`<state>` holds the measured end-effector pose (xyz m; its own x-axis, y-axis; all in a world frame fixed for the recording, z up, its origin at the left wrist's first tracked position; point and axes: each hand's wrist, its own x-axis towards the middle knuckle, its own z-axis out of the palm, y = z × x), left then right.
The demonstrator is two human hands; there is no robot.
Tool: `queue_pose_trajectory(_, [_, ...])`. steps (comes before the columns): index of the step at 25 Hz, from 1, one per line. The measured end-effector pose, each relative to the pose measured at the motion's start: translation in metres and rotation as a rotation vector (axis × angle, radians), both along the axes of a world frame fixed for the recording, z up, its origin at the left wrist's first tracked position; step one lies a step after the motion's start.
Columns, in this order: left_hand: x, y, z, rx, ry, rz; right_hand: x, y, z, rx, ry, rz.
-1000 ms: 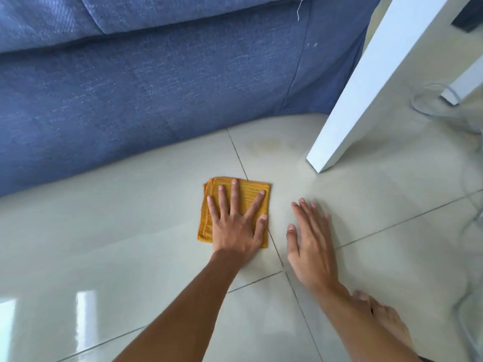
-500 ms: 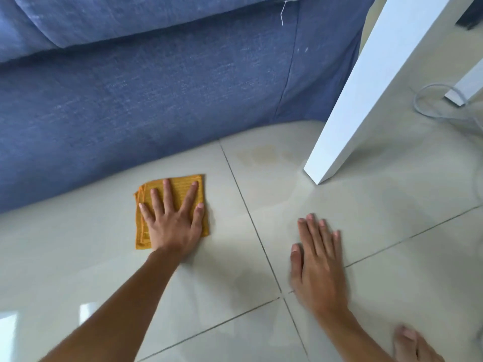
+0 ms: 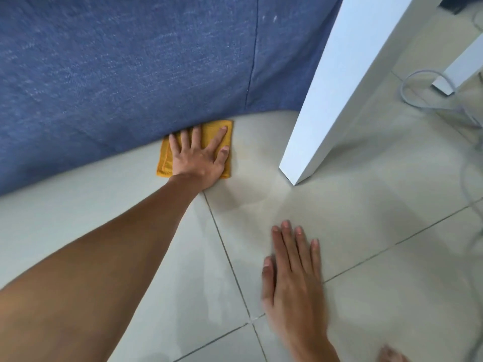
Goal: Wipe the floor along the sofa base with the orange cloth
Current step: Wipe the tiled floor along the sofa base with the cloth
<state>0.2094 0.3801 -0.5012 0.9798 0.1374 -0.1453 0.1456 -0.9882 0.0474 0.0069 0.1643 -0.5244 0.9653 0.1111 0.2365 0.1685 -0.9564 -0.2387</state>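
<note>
The folded orange cloth (image 3: 164,159) lies on the pale tiled floor (image 3: 366,231), its far edge tucked against the base of the blue fabric sofa (image 3: 130,74). My left hand (image 3: 197,158) presses flat on the cloth with fingers spread, and the fingertips touch the sofa's bottom edge. My right hand (image 3: 295,278) rests palm-down on the tiles nearer to me, to the right of a grout line, holding nothing.
A white table leg (image 3: 329,87) stands on the floor just right of the cloth. A second white leg (image 3: 460,71) and a looped pale cable (image 3: 407,84) sit at the far right. A bare foot (image 3: 392,355) shows at the bottom edge.
My left hand has slid the cloth away from me, from the open tiles up against the sofa base. My right hand has stayed planted on the floor.
</note>
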Motion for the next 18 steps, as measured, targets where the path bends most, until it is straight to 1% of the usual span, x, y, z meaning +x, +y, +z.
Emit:
queue_pose_trajectory(3, [0.012, -0.029, 0.001, -0.017, -0.003, -0.090, 0.000, 0.001, 0.001, 0.013, 0.013, 0.002])
queue_pose_trajectory(7, [0.001, -0.055, -0.002, -0.008, -0.014, -0.204, 0.001, -0.001, 0.003, 0.079, -0.008, 0.004])
queue_pose_trajectory(9, [-0.013, -0.062, -0.001, -0.016, -0.008, -0.239, 0.001, -0.003, 0.007, 0.210, -0.036, -0.008])
queue_pose_trajectory(11, [-0.033, -0.069, 0.002, -0.026, 0.000, -0.258, 0.001, -0.005, 0.014, 0.394, -0.049, -0.052])
queue_pose_trajectory(13, [-0.060, -0.077, 0.005, -0.039, 0.007, -0.273, 0.006, -0.012, 0.021, 0.496, -0.061, -0.110])
queue_pose_trajectory(15, [-0.092, -0.086, 0.005, -0.052, 0.002, -0.282, 0.016, -0.025, 0.027, 0.475, -0.065, -0.183])
queue_pose_trajectory(18, [-0.145, -0.104, 0.007, -0.104, 0.005, -0.326, 0.023, -0.052, 0.031, 0.343, -0.041, -0.266])
